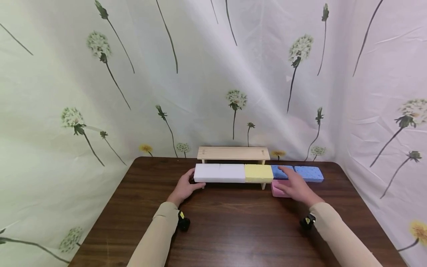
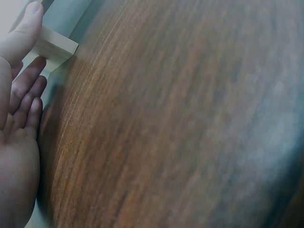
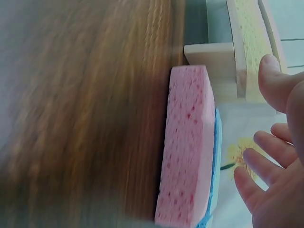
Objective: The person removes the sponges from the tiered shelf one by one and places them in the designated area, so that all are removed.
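Two white sponge-like blocks [image 1: 219, 173] and a yellow sponge [image 1: 258, 173] sit in a row on the lower front board of a small wooden rack. My left hand [image 1: 183, 188] is at the row's left end, thumb along the front and fingers at the side; in the left wrist view they lie loosely beside a wooden foot [image 2: 59, 45]. My right hand [image 1: 298, 188] hovers over a blue sponge [image 1: 276, 172] and a pink sponge [image 1: 278, 191], partly covering both. In the right wrist view its fingers are spread, holding nothing, the thumb overlapping the yellow sponge [image 3: 256, 52].
The rack's bare upper board [image 1: 233, 152] stands higher, behind the row. Another blue sponge [image 1: 309, 173] lies at the right. Everything stands near the back edge of a dark wooden table [image 1: 233, 226], with a flower-patterned curtain [image 1: 207, 92] behind and at the sides.
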{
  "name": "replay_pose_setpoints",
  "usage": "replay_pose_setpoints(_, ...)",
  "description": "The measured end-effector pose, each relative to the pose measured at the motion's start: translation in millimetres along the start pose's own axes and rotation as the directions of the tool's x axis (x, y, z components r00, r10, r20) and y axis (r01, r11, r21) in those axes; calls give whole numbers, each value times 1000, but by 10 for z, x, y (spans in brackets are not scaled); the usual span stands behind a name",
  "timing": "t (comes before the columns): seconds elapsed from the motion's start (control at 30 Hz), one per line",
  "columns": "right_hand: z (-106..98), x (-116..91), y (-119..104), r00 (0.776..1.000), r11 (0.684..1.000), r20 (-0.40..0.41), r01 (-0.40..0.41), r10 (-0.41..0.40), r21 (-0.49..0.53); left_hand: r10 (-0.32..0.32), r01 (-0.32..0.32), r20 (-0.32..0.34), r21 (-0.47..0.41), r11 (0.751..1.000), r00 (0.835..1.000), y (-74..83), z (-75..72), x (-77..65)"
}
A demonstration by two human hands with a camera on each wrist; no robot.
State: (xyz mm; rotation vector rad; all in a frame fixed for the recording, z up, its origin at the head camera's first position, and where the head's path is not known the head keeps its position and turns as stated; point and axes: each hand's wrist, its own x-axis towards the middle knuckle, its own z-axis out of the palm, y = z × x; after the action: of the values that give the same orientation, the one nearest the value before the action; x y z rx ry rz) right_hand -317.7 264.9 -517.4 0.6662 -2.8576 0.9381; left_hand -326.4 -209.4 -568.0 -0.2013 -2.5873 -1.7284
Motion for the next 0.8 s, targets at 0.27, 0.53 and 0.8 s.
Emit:
replay_pose_setpoints(0.27, 66, 136, -78, 1000, 1000, 16, 0, 0, 16, -15, 15, -3, 5, 1000, 1000, 8, 10, 11)
replay_pose_setpoints(0.53, 105, 239, -153, 1000, 1000, 27, -4, 4, 1, -5, 5, 0, 6, 1000, 1000, 39, -4, -1)
replay_pose_setpoints(0.8, 151, 283, -146, 999, 1000, 44, -13, 13, 7, -3, 3, 0, 9, 1000, 1000, 97, 11, -25)
